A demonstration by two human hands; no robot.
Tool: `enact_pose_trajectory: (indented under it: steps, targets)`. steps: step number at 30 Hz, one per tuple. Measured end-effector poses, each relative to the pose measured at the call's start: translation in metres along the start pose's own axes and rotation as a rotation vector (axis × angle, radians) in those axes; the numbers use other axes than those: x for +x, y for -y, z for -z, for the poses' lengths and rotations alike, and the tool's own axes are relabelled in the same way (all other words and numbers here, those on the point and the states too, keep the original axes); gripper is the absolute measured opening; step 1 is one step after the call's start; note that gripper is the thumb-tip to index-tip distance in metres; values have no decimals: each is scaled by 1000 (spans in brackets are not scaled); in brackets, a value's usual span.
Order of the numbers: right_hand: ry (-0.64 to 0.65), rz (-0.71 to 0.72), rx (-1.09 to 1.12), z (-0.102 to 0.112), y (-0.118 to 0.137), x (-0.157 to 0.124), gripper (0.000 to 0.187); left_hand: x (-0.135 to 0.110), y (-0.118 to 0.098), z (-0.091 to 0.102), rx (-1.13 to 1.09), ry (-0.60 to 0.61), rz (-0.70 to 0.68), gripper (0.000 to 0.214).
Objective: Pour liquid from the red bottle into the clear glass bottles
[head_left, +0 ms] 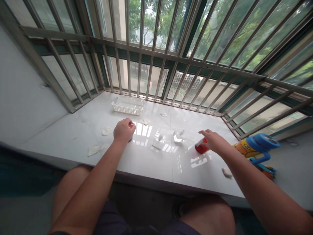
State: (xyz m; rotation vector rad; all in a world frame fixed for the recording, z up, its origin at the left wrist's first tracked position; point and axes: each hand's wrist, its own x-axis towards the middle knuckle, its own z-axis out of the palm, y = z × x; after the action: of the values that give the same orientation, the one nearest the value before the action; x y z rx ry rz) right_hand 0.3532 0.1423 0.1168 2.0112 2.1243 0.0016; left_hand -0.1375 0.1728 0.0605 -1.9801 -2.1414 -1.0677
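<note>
My left hand (pixel 124 131) is curled around a small object with a red top (pixel 132 125) and a dark base (pixel 129 139), and most of the object is hidden by my fingers. My right hand (pixel 214 141) is extended with its fingers apart, just above and beyond a red-and-white plastic object (pixel 201 146) lying on the white stone ledge (pixel 168 169). I cannot tell whether those fingers touch it. Between my hands lie clear plastic pieces (pixel 158 140), with crumpled white tissue scraps (pixel 105 131) near my left hand.
A white plastic slotted basket (pixel 127 106) stands at the back of the ledge against the barred window (pixel 151 55). A blue-and-yellow toy (pixel 256 147) stands to the right on a lower grey surface. The ledge's front edge runs above my knees.
</note>
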Motion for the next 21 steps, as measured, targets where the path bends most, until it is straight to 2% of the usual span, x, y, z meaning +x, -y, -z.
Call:
enact_pose_trajectory:
  steps: [4, 7, 10, 13, 16, 21]
  targets:
    - [-277, 57, 58, 6, 32, -5, 47, 0, 0, -1, 7, -14, 0, 5]
    - [-405, 151, 268, 7, 77, -20, 38, -1, 0, -2, 11, -16, 17, 6]
    - [-357, 271, 497, -1, 131, -30, 39, -1, 1, -3, 6, -24, 43, 10]
    - [-323, 335, 677, -19, 177, -24, 50, -2, 0, -3, 5, -33, 61, 14]
    - [-307, 282, 859, -39, 208, -7, 56, -2, -1, -1, 15, -21, 65, 13]
    - [-337, 239, 1086, -56, 243, 5, 45, -3, -2, 1, 21, -9, 53, 10]
